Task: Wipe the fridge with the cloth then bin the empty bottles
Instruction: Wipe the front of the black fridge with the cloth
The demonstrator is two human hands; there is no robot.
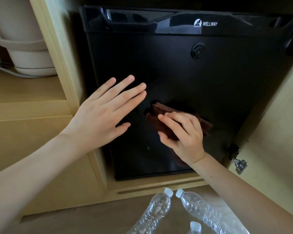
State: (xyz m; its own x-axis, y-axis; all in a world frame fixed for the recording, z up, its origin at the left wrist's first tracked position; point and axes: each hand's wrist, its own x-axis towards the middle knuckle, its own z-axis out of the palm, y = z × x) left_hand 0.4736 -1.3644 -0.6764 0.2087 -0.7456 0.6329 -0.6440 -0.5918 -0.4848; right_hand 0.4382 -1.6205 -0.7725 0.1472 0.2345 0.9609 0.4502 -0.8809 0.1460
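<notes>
A black mini fridge (184, 92) fills the centre and upper right of the frame, its door closed, set inside a pale wooden cabinet (61, 48). The right hand (181, 130), just below centre, presses a folded brown cloth (161, 119) flat against the door, fingers curled over its top edge and thumb tucked beneath. The cloth looks soft and thin, likely easy to bunch, so a broad flat palm probably moves it better than a pinch. The left hand (107, 108), left of centre, is spread open with fingers straight and together, palm towards the door; whether it touches the surface cannot be told. Both forearms reach in from the lower corners. At the bottom centre three clear plastic bottles (201, 210) with white caps lie on the floor, just beside one another. They appear empty, so probably light and crushable, best gripped round the middle or neck.
</notes>
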